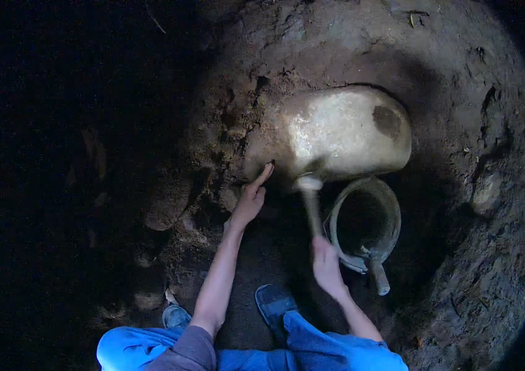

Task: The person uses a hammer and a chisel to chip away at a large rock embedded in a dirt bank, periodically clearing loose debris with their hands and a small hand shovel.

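A big pale boulder [342,133] lies half buried in the brown earth wall of a pit. My left hand [251,199] reaches up to it, index finger stretched out and touching the rock's lower left edge. My right hand [326,266] grips the wooden handle of a hammer [309,196], whose head rests against the underside of the boulder. To the right of the hammer sits a round metal pan [364,222] with a short handle, dark inside.
Rough earth walls [491,185] curve around the pit on the right and top. The left side is in deep darkness. My blue trouser legs [151,349] and blue shoes [273,303] are at the bottom. Loose clods [166,207] lie left.
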The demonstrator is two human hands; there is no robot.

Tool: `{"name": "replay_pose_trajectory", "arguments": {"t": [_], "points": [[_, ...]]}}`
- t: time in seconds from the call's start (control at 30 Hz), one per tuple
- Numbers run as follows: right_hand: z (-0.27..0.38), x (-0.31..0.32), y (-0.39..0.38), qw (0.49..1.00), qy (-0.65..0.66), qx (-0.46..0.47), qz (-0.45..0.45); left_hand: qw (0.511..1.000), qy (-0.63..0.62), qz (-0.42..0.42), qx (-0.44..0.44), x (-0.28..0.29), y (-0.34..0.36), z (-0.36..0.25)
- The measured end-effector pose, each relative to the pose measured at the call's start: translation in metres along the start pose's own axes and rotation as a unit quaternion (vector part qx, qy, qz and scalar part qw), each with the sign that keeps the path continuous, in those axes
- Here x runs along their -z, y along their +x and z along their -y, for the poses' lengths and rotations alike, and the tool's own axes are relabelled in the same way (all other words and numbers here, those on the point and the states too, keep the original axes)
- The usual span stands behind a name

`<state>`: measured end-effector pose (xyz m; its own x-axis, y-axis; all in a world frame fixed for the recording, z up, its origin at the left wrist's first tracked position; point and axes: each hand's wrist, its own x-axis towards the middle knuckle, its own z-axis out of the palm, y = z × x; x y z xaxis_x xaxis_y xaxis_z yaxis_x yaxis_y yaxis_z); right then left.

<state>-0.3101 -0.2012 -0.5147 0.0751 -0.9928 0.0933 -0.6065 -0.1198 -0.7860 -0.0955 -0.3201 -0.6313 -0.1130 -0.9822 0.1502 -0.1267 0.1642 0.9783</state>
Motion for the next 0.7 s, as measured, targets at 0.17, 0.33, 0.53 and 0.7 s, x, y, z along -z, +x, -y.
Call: {"name": "replay_pose_trajectory", "arguments": {"t": [0.17,0.33,0.53,0.7], "points": [[0.044,0.030,0.012,0.971,0.117,-0.202,0.051,0.999,0.008,0.004,0.049,0.009,-0.008,-0.014],[0.019,0.013,0.010,0.978,0.144,-0.051,-0.143,0.999,-0.038,0.006,0.035,-0.008,-0.001,-0.014],[0.026,0.031,0.019,0.974,0.041,-0.196,0.104,0.999,-0.022,-0.009,0.023,0.004,-0.001,-0.016],[0.078,0.028,0.035,0.921,0.349,-0.167,-0.030,0.999,-0.033,-0.023,-0.003,0.005,-0.006,-0.009]]}}
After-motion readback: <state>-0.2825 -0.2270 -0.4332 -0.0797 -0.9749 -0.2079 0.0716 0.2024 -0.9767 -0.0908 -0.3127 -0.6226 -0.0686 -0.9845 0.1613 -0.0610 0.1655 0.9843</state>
